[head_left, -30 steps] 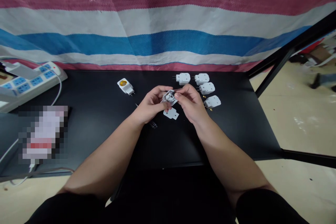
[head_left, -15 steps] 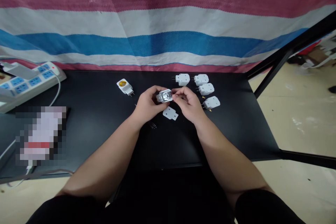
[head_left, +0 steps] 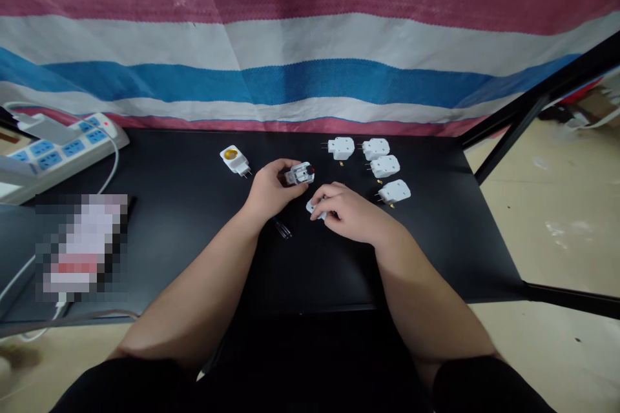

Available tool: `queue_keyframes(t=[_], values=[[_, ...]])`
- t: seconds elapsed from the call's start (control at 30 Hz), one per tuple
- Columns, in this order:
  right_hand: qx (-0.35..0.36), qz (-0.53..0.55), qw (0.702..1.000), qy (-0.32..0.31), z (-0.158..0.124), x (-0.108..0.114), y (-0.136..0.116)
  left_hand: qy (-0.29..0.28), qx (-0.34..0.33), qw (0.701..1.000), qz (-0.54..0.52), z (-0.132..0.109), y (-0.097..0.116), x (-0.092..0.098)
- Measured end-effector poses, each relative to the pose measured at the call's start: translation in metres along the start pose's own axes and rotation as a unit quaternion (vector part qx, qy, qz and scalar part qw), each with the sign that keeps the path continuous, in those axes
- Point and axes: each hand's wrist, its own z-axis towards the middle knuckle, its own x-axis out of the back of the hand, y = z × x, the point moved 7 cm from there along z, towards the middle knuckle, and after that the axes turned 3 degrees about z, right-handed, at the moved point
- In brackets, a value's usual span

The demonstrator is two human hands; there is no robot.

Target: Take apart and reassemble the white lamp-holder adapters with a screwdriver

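Observation:
My left hand [head_left: 274, 187] grips a white plug housing [head_left: 301, 173] between thumb and fingers. Its open side faces up, showing metal and dark parts inside. To the right and nearer me, my right hand [head_left: 341, 210] has its fingers curled over a flat white cover [head_left: 310, 208], partly hidden under them. A few thin metal pins [head_left: 283, 230] lie on the table below my left hand. Beyond that hand, on the left, rests a white plug-in lamp holder [head_left: 235, 160] with a gold-coloured round socket.
Several white plug units [head_left: 341, 148] with metal prongs stand at the back right, small brass pieces [head_left: 379, 181] beside them. On the left are a white power strip [head_left: 68, 148] with cables and a blurred-out phone-like object [head_left: 84, 245]. A striped sheet [head_left: 310, 80] hangs behind the black table [head_left: 194, 258].
My right hand has left the housing and come down toward me onto the flat cover. The left hand still holds the housing, which now shows a dark part inside.

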Motion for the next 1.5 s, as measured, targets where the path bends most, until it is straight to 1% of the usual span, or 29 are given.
queue_keyframes(t=[0.1,0.2,0.3,0.4,0.47,0.53,0.67,0.73,0.83,1.0,1.07,1.1,1.23,1.3,1.37,1.5], values=[[-0.043,0.006,0.999,0.015,-0.002,0.004,0.008,-0.001,-0.007,1.0,0.002,0.001,-0.001,0.001],[-0.066,0.015,0.997,0.03,-0.004,0.009,0.011,0.002,-0.018,1.0,0.02,0.001,0.0,0.002],[-0.058,0.005,0.998,0.033,-0.006,0.013,0.008,0.006,-0.022,0.999,0.04,0.0,0.002,0.003],[-0.024,-0.043,0.999,0.006,-0.006,0.011,-0.001,0.009,-0.012,0.998,0.06,-0.001,0.003,0.003],[-0.015,-0.06,0.998,-0.011,-0.005,0.007,-0.004,0.007,-0.002,0.998,0.064,-0.001,0.002,0.003],[-0.026,-0.056,0.998,-0.019,-0.004,0.004,-0.003,0.002,-0.001,0.998,0.056,0.0,0.0,0.002],[-0.085,-0.053,0.995,-0.024,-0.003,0.001,0.007,0.007,-0.013,0.999,0.037,0.002,-0.004,0.003],[-0.103,-0.039,0.994,-0.025,-0.003,0.0,0.01,0.006,-0.019,0.999,0.039,0.003,-0.005,0.003],[-0.094,-0.012,0.995,-0.019,-0.004,0.002,0.01,-0.007,-0.024,0.999,0.042,0.002,-0.005,0.0],[-0.091,-0.002,0.996,-0.017,-0.005,0.007,0.007,-0.027,-0.024,0.998,0.045,0.002,-0.006,-0.004],[-0.074,0.014,0.997,0.001,-0.005,0.013,0.004,-0.035,-0.022,0.998,0.049,0.002,-0.007,-0.005],[-0.058,0.023,0.998,0.024,-0.005,0.017,0.002,-0.039,-0.023,0.998,0.051,0.002,-0.007,-0.006],[0.014,0.021,0.988,0.155,-0.005,0.033,-0.005,-0.053,-0.049,0.995,0.069,0.001,-0.004,-0.009],[0.034,-0.005,0.98,0.198,-0.004,0.034,-0.005,-0.057,-0.065,0.992,0.092,0.0,0.0,-0.01],[0.043,-0.033,0.976,0.212,-0.001,0.03,-0.004,-0.063,-0.074,0.989,0.115,-0.002,0.004,-0.011],[0.051,-0.058,0.976,0.206,0.004,0.019,0.0,-0.084,-0.085,0.984,0.13,-0.006,0.011,-0.014]])
